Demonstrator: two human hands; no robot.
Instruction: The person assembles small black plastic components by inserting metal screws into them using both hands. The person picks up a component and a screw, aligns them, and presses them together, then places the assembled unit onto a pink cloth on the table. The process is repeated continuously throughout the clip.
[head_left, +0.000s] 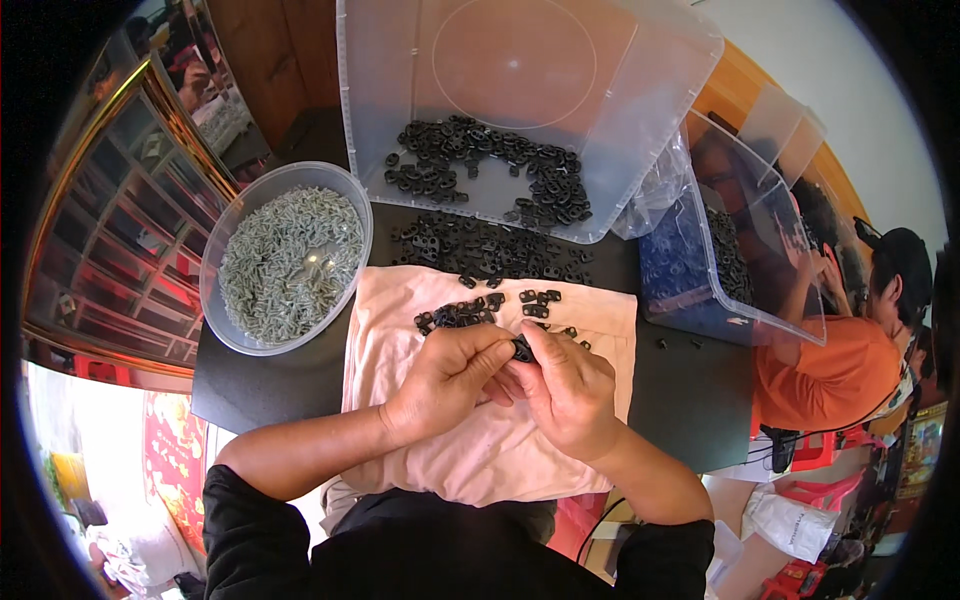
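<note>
My left hand [448,372] and my right hand [572,392] meet over a pale pink cloth [480,465]. Between their thumbs and fingertips they pinch a small black plastic part [522,349], mostly covered by the fingers. Whether a screw is in it, I cannot tell. Just beyond my left hand lies a small heap of black two-holed parts [457,314] on the cloth. A few more black parts [540,303] are spread beyond my right hand.
On the left stands a clear round bowl [207,285] of silvery screws [285,265]. A tipped clear bin [390,60] holds black parts at the back, with loose parts [490,248] before it. Another clear bin [690,310] stands right; beyond it sits a person in orange [830,370].
</note>
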